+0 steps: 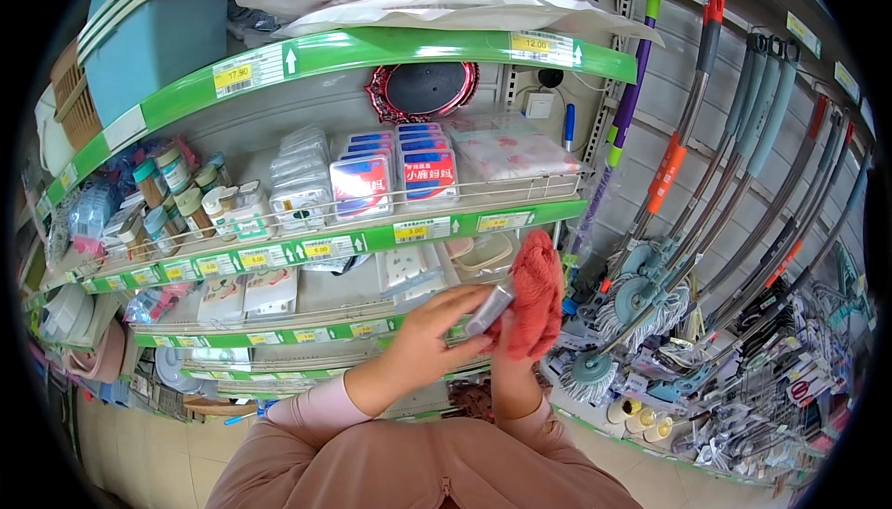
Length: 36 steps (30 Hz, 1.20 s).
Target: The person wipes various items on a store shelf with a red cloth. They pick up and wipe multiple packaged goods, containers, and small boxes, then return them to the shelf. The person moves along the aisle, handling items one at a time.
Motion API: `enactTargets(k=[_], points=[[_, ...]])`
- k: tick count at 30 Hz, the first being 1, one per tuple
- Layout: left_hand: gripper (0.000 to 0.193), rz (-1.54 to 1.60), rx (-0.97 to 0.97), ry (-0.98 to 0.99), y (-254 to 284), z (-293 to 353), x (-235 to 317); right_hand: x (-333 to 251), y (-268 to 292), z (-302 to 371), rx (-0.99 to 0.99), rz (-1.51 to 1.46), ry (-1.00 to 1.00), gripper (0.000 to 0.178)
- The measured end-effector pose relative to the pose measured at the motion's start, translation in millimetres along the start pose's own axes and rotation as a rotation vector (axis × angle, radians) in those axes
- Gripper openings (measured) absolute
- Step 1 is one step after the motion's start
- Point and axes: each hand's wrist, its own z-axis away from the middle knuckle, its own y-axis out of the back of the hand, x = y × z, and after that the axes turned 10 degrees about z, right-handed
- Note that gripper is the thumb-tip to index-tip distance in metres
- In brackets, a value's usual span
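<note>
In front of the shelves, my left hand (442,331) grips a small silvery-grey box (491,309) between thumb and fingers. The box is tilted and close against a red cloth (536,293). My right hand (509,346) holds that fluffy cloth, which drapes over it and hides most of its fingers. Whether the box touches the cloth is hard to make out. Behind both hands lie flat plastic-wrapped packs (409,269) on a lower shelf.
Blue-and-red boxes (362,184) line the middle shelf behind a wire rail, beside small lidded jars (177,175). Mops (641,295) with long handles hang at the right. A blue bin (158,35) stands top left. A green-edged shelf (372,45) juts out above.
</note>
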Motion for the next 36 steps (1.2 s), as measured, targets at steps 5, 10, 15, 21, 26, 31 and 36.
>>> enactTargets(k=[5,10,15,21,26,31,36], points=[[0.051,-0.203,0.040,-0.107,-1.1,3.8,4.6,-15.2,-4.1,-3.4,0.053,-0.012,-0.086,0.059],[0.041,-0.346,0.079,-0.052,9.9,6.7,6.6,-17.2,7.7,0.7,0.026,0.402,0.354,0.031],[0.034,-0.414,0.061,-0.049,16.3,16.4,0.1,-25.3,17.7,-13.5,-0.199,0.416,0.553,0.030],[0.031,-0.259,0.065,0.034,13.3,9.3,15.8,-9.4,6.4,9.5,-0.123,-0.275,-0.290,0.041],[0.030,-0.323,0.163,-0.119,11.5,4.9,7.7,-13.9,-16.3,32.8,-0.146,-0.853,-0.595,0.046],[0.035,-0.424,0.206,-0.192,4.7,13.8,-10.6,-27.9,-16.0,19.6,-0.223,-1.016,-0.948,0.045],[0.038,-0.441,0.178,-0.256,8.7,9.5,-17.5,-25.0,-9.7,28.6,-0.251,-1.071,-1.187,0.042]])
